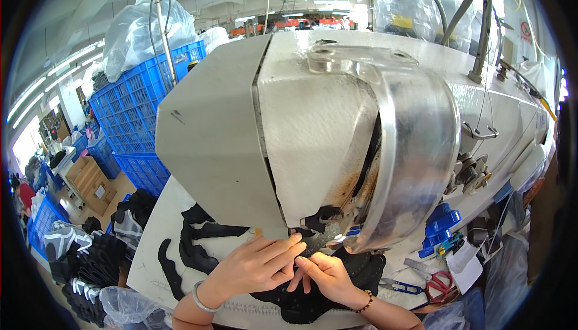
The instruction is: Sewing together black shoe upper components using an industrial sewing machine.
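A large grey sewing machine head [313, 113] fills the middle of the view, with a clear plastic guard [421, 149] on its right side. Just below its needle area, both hands come together at a black fabric piece [313, 243]. My left hand [259, 262], a metal bangle at its wrist, has its fingers closed and bunched at the fabric's left edge. Thumb and forefinger of my right hand [328, 276] pinch the fabric close beside them; a beaded bracelet circles that wrist. More black cut pieces [301, 306] lie under and around the hands. The machine hides the needle.
Curved black strips [171, 270] lie left on the white table [147, 258]. Red-handled scissors [439, 286], blue thread snips [402, 286] and a blue plastic holder [439, 229] sit at right. Blue crates [135, 101] stand behind left, above piled grey-and-black shoe parts [72, 243].
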Available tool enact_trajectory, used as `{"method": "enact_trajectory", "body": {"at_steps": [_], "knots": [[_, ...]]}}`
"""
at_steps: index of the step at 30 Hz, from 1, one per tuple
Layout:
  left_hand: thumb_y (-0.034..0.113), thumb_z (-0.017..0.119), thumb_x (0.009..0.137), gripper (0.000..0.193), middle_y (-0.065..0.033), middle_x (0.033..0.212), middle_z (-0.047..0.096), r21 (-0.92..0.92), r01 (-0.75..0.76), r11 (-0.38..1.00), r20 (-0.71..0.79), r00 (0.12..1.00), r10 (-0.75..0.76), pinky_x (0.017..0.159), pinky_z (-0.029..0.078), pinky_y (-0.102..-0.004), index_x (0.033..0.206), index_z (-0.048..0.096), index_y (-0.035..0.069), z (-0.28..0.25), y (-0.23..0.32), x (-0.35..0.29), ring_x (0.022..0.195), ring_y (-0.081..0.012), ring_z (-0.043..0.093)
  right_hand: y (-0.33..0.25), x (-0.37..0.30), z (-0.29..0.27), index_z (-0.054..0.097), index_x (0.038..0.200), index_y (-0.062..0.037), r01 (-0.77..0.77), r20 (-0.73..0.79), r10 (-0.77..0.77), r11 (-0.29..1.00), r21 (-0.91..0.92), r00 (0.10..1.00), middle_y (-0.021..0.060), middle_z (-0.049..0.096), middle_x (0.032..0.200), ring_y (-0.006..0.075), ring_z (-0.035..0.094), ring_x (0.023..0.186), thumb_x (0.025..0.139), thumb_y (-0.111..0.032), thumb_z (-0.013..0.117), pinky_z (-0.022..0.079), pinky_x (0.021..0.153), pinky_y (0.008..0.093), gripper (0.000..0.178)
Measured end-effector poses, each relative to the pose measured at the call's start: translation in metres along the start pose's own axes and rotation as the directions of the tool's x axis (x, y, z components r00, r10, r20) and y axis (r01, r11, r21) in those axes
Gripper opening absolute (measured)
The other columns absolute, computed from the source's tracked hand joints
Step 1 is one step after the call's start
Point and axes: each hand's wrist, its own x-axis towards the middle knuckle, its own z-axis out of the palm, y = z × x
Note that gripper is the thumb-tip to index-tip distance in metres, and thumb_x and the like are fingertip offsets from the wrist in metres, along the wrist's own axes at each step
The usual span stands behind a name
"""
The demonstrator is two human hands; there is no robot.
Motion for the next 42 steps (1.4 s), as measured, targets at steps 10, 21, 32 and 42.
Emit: {"method": "enact_trajectory", "body": {"at_steps": [10,21,32,42], "knots": [[0.006,0.062,0.068,0.033,-0.0128,0.103,0.06,0.052,0.007,0.999,0.02,1.0,-0.008,0.073,0.051,-0.0298,0.1,0.062,-0.004,0.006,0.006,0.003,0.088,-0.0216,0.06,-0.002,-0.001,-0.006,0.055,0.087,-0.0022,0.04,-0.019,-0.041,0.999,-0.035,0.999,0.0064,0.068,0.074,0.0052,0.051,0.052,0.097,-0.023,0.046,0.04,0.049,0.0169,0.025],[0.008,0.062,0.071,0.03,-0.0136,0.096,0.061,0.128,0.043,0.991,-0.017,0.999,-0.041,0.077,0.051,-0.0332,0.098,0.062,-0.005,0.018,0.019,0.005,0.091,-0.0254,0.059,-0.006,-0.007,-0.009,0.064,0.083,-0.0001,0.059,-0.093,-0.064,0.997,-0.055,0.994,0.0056,0.067,0.068,0.0057,0.051,0.049,0.096,-0.019,0.048,0.04,0.047,0.0182,0.028],[0.004,0.059,0.069,0.029,-0.0142,0.095,0.061,0.132,0.126,0.983,-0.065,0.991,-0.118,0.076,0.051,-0.031,0.096,0.063,-0.007,0.023,0.034,0.01,0.088,-0.024,0.059,-0.014,-0.012,-0.021,0.064,0.082,0.0014,0.01,-0.152,-0.017,0.999,-0.048,0.988,0.0028,0.063,0.065,0.0053,0.051,0.05,0.093,-0.018,0.054,0.038,0.046,0.0185,0.024],[0.004,0.066,0.073,0.031,-0.0043,0.102,0.061,-0.065,0.116,0.991,0.033,0.993,-0.114,0.074,0.043,-0.0314,0.104,0.064,0.002,0.006,0.007,0.004,0.091,-0.0177,0.058,-0.017,-0.019,-0.029,0.059,0.093,-0.006,0.464,0.426,-0.7,-0.151,-0.873,0.573,0.0064,0.058,0.098,0.0205,0.055,0.093,0.066,0.004,0.069,0.047,0.079,0.0336,0.031]]}}
